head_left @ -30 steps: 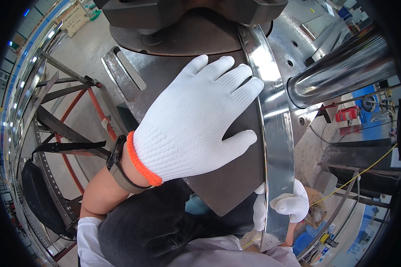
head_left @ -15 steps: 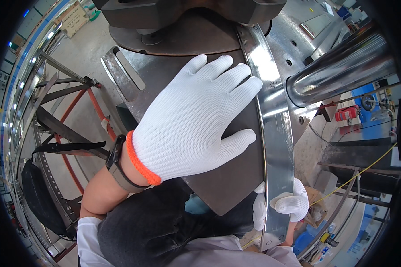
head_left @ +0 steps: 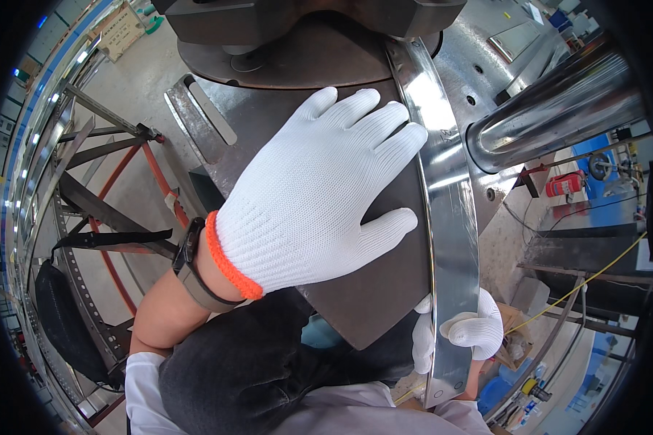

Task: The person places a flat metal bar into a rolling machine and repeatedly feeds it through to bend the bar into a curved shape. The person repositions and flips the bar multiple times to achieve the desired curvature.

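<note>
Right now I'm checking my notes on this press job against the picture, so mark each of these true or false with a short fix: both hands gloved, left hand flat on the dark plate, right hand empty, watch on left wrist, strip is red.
1. Both hands wear white gloves. True: left hand, right hand.
2. The left hand lies flat on the dark metal plate. True.
3. The right hand is empty. False: it grips the lower end of the shiny metal strip.
4. A watch sits on the left wrist. True.
5. The strip is red. False: it is bright, silvery metal.

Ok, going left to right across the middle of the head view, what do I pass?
Red-and-grey metal frame → left hand flat on the dark plate → shiny curved metal strip → polished steel cylinder → red fire extinguisher.
</note>
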